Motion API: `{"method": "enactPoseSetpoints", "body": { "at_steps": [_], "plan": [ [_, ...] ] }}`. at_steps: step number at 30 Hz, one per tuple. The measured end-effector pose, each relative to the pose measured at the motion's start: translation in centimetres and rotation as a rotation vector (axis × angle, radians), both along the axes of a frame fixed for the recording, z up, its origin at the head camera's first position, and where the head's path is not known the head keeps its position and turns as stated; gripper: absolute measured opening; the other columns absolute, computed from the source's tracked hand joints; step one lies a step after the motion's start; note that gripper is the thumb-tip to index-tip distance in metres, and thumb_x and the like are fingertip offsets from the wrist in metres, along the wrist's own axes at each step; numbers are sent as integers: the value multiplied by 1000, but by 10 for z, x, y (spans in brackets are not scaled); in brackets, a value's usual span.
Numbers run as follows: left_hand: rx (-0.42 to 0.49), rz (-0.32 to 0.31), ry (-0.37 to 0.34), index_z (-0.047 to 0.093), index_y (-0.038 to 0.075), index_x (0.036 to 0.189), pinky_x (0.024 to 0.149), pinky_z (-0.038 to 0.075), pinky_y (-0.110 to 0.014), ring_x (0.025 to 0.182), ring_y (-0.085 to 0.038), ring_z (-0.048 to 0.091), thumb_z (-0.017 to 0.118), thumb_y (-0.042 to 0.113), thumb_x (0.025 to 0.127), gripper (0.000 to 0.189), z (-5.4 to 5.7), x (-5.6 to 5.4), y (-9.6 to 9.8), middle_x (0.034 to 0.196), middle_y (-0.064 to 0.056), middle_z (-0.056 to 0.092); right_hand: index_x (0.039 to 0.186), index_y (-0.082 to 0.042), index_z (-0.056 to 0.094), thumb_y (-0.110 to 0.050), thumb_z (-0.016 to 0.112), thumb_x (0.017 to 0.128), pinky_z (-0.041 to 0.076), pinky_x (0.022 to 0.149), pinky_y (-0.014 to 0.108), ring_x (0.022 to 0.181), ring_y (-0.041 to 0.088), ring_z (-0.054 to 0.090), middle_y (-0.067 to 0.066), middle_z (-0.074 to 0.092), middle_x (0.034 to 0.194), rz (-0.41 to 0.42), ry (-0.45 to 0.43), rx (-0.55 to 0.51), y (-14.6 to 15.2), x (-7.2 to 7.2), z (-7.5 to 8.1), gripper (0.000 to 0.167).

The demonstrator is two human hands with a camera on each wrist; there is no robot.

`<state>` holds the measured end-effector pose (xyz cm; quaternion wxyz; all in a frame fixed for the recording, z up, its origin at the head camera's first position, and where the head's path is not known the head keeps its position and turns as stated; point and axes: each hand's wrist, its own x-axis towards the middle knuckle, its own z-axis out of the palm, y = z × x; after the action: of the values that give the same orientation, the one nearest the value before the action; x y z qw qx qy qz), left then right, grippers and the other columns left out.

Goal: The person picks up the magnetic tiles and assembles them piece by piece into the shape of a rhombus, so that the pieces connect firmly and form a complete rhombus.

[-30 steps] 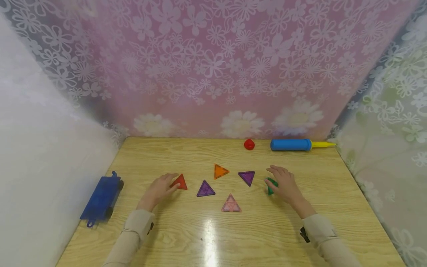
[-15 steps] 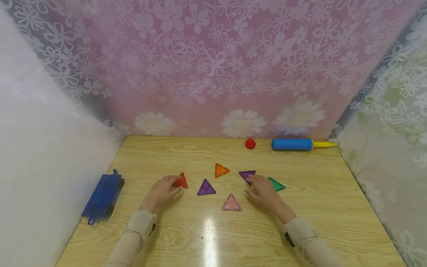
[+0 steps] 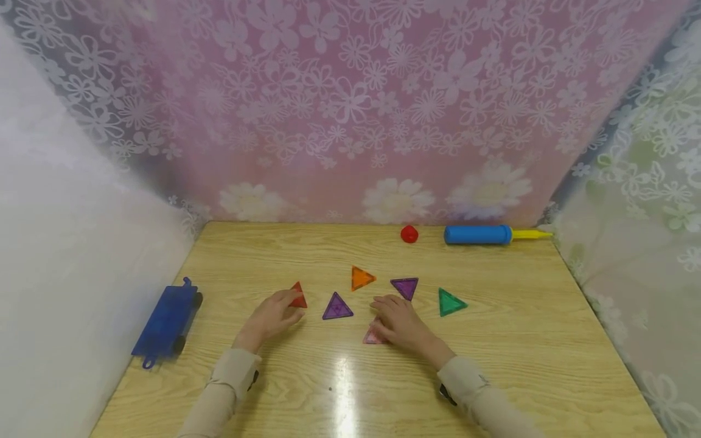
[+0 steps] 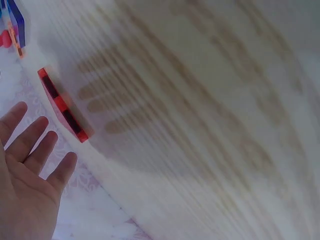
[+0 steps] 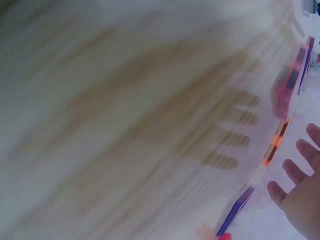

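Observation:
My left hand (image 3: 272, 316) is over the edge of a red triangle magnetic tile (image 3: 300, 302), its fingers covering part of it. In the left wrist view those fingers look spread and straight, apart from the red tile (image 4: 62, 105). My right hand (image 3: 404, 323) hovers over a pink triangle tile (image 3: 373, 336), hiding its right part. The right wrist view has its fingers extended, gripping nothing, beside the pink tile (image 5: 289, 90). A purple tile (image 3: 337, 307) lies between the hands. Behind the right hand are an orange tile (image 3: 361, 278) and another purple tile (image 3: 405, 287).
To the right lies a green triangle tile (image 3: 451, 302). A small red object (image 3: 409, 234) and a blue pump with a yellow nozzle (image 3: 478, 235) sit along the back edge. At the left edge of the wooden table (image 3: 285, 389) stands a blue toy wagon (image 3: 168, 321).
My right hand has moved left from the green tile, past the right purple tile, to the pink one. The left hand has stayed by the red tile, shifting slightly. The tiles have not visibly moved.

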<state>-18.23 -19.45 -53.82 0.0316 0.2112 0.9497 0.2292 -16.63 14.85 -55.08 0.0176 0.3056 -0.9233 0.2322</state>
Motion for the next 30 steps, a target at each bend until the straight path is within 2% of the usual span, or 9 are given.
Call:
{"method": "enactPoseSetpoints", "body": {
  "at_steps": [4,10,18,23,30],
  "plan": [
    [-4,10,-15,53,10,133,101,40,-56,123,-42,47,59,39,93,50,-3,2,1,136,-21,49,129,-5,56,-32,59,92,31,104,58,128,39,42,15,51,136,34,-8,-11,-11,0,2,46],
    [-26,9,-31,53,10,133,103,37,-57,127,-43,43,57,41,93,50,-6,4,2,139,-19,47,133,-7,54,-37,55,95,29,107,57,132,38,37,12,48,141,66,-44,68,-26,-1,2,48],
    [-39,0,-44,52,3,133,107,33,-53,131,-40,39,58,38,93,53,-9,6,5,139,-20,47,139,-10,49,-43,49,96,25,108,58,137,37,31,9,45,145,110,-68,138,-38,2,2,54],
    [-44,-4,-39,52,3,134,109,32,-52,132,-38,39,58,39,93,54,-12,7,5,140,-19,47,140,-12,49,-46,47,97,23,109,60,138,37,29,7,44,146,110,-91,183,-41,3,0,55],
    [-50,3,-42,51,4,135,109,32,-51,132,-37,40,57,39,93,55,-12,6,5,140,-17,47,140,-13,48,-48,45,97,21,110,60,139,34,29,5,43,146,97,-91,193,-41,3,-2,56]
  ]
}}
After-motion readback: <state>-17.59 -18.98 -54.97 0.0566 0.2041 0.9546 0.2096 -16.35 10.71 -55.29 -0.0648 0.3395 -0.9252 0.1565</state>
